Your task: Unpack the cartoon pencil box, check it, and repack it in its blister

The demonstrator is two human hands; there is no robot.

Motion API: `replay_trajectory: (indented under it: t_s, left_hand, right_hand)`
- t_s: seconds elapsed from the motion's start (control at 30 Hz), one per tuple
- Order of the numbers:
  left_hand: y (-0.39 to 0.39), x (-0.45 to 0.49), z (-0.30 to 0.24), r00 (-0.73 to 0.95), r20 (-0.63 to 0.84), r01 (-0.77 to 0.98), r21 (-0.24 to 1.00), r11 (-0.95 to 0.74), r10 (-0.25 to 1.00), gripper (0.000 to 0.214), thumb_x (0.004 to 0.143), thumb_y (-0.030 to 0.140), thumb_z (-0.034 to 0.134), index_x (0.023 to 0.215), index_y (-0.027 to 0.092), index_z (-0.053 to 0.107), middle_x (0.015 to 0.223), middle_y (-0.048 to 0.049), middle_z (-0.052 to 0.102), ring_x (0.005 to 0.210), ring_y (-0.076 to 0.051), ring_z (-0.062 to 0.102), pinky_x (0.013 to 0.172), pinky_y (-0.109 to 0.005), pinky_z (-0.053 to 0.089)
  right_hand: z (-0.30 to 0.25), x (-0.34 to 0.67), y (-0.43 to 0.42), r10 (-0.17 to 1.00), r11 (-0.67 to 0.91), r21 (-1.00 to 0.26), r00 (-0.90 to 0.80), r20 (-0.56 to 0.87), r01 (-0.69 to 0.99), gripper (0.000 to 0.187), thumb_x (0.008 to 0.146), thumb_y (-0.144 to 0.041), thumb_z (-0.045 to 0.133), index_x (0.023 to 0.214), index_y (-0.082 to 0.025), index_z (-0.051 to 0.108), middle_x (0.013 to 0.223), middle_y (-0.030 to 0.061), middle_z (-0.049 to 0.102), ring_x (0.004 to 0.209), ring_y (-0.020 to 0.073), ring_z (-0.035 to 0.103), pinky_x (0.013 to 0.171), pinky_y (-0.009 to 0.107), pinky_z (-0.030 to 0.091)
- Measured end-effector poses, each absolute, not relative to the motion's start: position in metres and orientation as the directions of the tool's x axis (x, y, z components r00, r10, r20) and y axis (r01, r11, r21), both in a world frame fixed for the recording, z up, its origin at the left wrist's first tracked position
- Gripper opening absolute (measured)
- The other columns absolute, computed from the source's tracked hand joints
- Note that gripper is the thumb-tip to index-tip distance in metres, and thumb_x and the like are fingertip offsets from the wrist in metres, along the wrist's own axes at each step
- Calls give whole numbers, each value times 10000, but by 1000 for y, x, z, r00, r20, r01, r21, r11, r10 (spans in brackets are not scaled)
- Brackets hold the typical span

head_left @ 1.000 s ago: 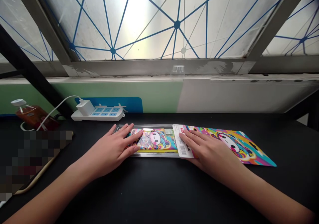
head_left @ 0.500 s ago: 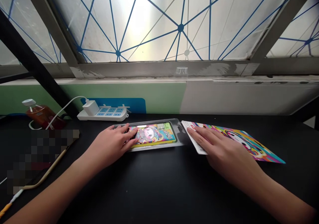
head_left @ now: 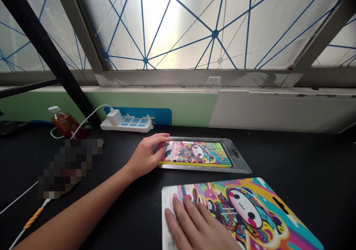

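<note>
A clear plastic blister pack [head_left: 239, 161] lies on the black table, holding a flat pack with a colourful cartoon face [head_left: 198, 151]. At its left end is my left hand [head_left: 148, 153], thumb and fingers closed about that end. Nearer to me lies a larger printed card [head_left: 267, 224] with the same cartoon character and a hanger slot. My right hand [head_left: 198, 224] rests on the card's left part, fingers stretched out and slightly apart. Its thumb is not visible, and the bottom of the card is cut off by the frame.
Beyond my left hand, a white power strip [head_left: 136, 124] with a plugged-in charger [head_left: 114, 117] stands by the wall. A bottle with a white cap [head_left: 66, 122] leans at the left. A blurred object [head_left: 71, 168] and a white cable [head_left: 35, 216] lie before it. A black bar [head_left: 52, 53] slants across the left.
The printed card has come nearer to me and leftward with my right hand. My left hand has shifted from the top of the blister pack to its left end. The view has turned slightly left.
</note>
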State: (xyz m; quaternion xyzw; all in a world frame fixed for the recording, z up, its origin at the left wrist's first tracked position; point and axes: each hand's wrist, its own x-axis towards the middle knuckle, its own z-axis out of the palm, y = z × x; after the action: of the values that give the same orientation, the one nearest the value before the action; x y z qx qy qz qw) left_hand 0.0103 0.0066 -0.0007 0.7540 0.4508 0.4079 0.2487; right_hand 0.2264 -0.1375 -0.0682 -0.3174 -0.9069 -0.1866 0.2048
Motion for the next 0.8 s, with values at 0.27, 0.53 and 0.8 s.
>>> replay_trajectory:
  t_s: [0.27,0.53,0.8]
  left_hand:
    - [35,-7,-18,145,312,377,860,-344,939,354,923,323,672,1255,208,711,1358,-107,745,1292,-308,681,1097,-440,540]
    - [37,-11,-13,307,166,379,882,-281,937,432,906,356,721,1308,199,695,1303,-94,762,1192,-296,725,1020,-397,581]
    - [41,-13,-15,344,184,401,858,-322,921,345,861,372,762,1178,235,752,1364,-78,730,1319,-328,650,1157,-450,482]
  right_hand:
    - [-15,215,-88,629,777,-112,-771,99,620,666,983,-489,625,1561,-163,571,1607,164,521,1423,417,582,1124,565,547]
    - [-4,214,-81,615,719,-320,-779,-121,617,705,979,-365,641,1624,-132,478,1692,173,325,1548,465,357,1210,683,379]
    - [6,217,-79,618,634,-429,-755,-219,643,686,1037,-377,588,1660,-159,403,1745,116,206,1614,409,206,1284,625,255]
